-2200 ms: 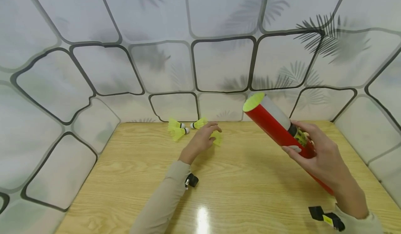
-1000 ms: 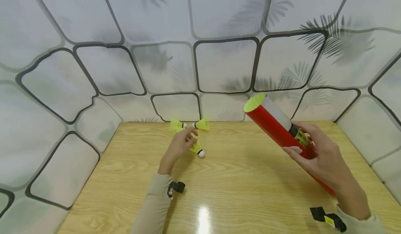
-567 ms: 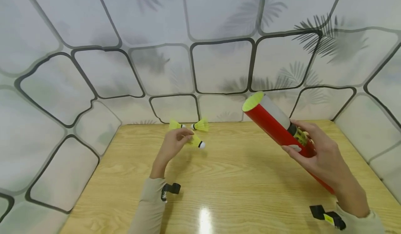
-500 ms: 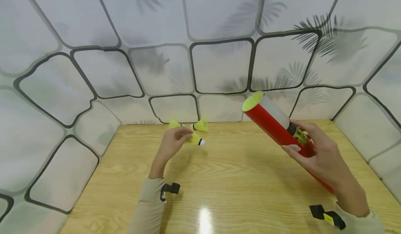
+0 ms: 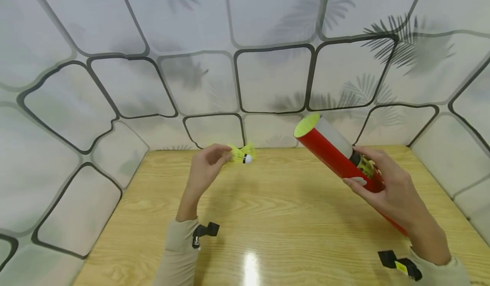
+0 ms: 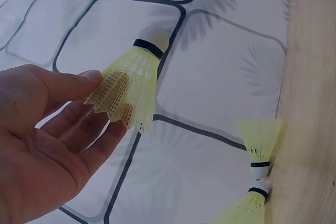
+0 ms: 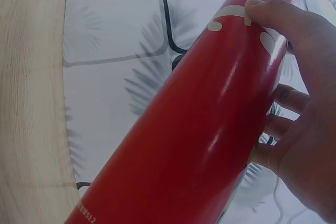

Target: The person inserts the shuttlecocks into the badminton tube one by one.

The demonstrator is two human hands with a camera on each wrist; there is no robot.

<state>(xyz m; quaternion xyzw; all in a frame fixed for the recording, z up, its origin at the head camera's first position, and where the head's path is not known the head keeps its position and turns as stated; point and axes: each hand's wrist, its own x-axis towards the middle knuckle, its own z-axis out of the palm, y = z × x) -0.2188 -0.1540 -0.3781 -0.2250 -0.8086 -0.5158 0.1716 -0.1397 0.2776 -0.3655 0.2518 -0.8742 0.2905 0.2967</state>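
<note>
The left hand (image 5: 204, 169) pinches a yellow shuttlecock (image 6: 131, 87) by its skirt, above the far part of the wooden table (image 5: 268, 226), white tip pointing away from the fingers. Two more shuttlecocks (image 6: 261, 142) lie tip toward tip beside the patterned wall (image 5: 275, 80). The right hand (image 5: 398, 192) grips a tilted red tube (image 5: 333, 152), its open end raised.

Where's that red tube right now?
In the head view, the red tube is right of centre, held tilted in the right hand, to the right of the shuttlecock in the left hand.
</note>
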